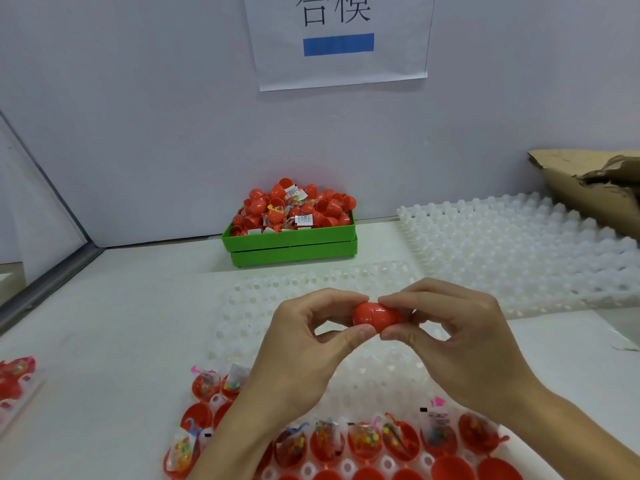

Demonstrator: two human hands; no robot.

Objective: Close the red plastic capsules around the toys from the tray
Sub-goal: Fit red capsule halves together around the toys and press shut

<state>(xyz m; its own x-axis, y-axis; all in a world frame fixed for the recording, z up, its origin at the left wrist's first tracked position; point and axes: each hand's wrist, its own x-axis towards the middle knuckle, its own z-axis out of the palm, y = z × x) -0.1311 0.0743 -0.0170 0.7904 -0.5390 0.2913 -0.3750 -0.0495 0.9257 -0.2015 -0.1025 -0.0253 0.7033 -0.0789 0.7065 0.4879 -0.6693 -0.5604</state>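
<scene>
- Red and glossy, an egg-shaped plastic capsule (375, 316) is held in the air above the white moulded plastic tray (374, 362) lying on the pale desk (104, 341); its two halves meet along a visible seam.
- The left hand (304, 344) pinches the capsule's left end, thumb beneath and fingers (341, 296) curled over the top.
- The right hand (460, 337) pinches the right end the same way, its fingers narrow around the shell.
- On the near edge of that tray, open red capsule halves (398, 441) sit in its pockets, several holding small clear bags of colourful toys (363, 436).
- Beyond the tray, against the grey wall, a green plastic bin (291, 242) is heaped with closed red capsules (294, 206).
- To the right of the tray lies a second white pocketed tray (519, 251), with torn brown cardboard (588, 181) behind it.
- High above the tray, a white paper sign (339, 39) with a blue bar hangs on the wall.
</scene>
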